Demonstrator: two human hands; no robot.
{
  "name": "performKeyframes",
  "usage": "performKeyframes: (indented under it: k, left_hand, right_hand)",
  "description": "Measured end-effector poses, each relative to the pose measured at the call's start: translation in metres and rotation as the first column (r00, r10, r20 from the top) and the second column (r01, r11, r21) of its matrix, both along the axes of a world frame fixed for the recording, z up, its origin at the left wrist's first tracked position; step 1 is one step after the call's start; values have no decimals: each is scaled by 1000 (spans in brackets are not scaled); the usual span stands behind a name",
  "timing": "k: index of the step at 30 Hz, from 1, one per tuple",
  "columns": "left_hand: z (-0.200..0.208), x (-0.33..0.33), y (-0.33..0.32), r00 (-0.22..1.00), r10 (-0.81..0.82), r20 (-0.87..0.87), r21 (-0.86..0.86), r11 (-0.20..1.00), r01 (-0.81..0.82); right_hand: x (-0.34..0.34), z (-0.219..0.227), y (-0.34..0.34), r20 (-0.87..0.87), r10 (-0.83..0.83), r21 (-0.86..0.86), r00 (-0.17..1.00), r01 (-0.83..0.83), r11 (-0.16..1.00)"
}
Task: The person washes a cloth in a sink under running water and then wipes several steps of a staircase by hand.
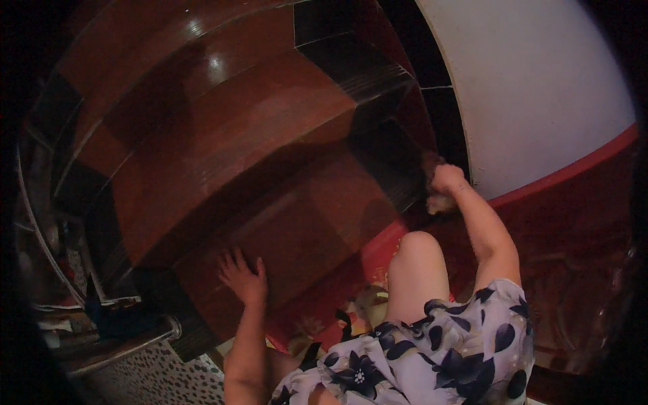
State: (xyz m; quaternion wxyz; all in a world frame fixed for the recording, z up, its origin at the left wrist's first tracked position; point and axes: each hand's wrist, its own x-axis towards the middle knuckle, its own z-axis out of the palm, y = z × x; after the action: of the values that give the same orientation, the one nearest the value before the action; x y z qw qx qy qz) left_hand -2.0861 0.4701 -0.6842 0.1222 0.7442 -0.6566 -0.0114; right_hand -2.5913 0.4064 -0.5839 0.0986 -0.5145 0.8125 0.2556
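Note:
My left hand (244, 275) is spread with its fingers apart over the lowest red-brown stair step (290, 243), and it seems to rest on the surface. It holds nothing. On the right, my right hand (448, 179) is closed round a crumpled cloth (440, 204). A pale part of the cloth sticks out below the fist, and a darker part shows above it. This hand is at the black tiled end of the stairs, close to the foot of the white wall. Dim light hides the finer details of the cloth.
More glossy steps (263, 101) with black tile ends (358, 64) rise ahead. A white wall (540, 88) with a red lower band (574, 165) bounds the right. At the lower left are a rail (128, 347) and a speckled surface (152, 374). My bare knee (420, 260) is between my arms.

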Motion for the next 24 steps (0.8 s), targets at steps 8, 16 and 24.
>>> performKeyframes:
  k: [8,16,24]
  left_hand:
    - [0,1,2,1000,19,25,-22,1000,-18]
    - [9,-11,6,996,-7,-84,13,1000,8]
    - [39,0,79,995,-101,-22,82,991,102]
  right_hand:
    - [9,149,-112,642,371,-732,671,391,558]
    - [25,95,-206,71,218,-821,973,-67,566]
    - [29,132,-145,66,68,-701,995,-3,713]
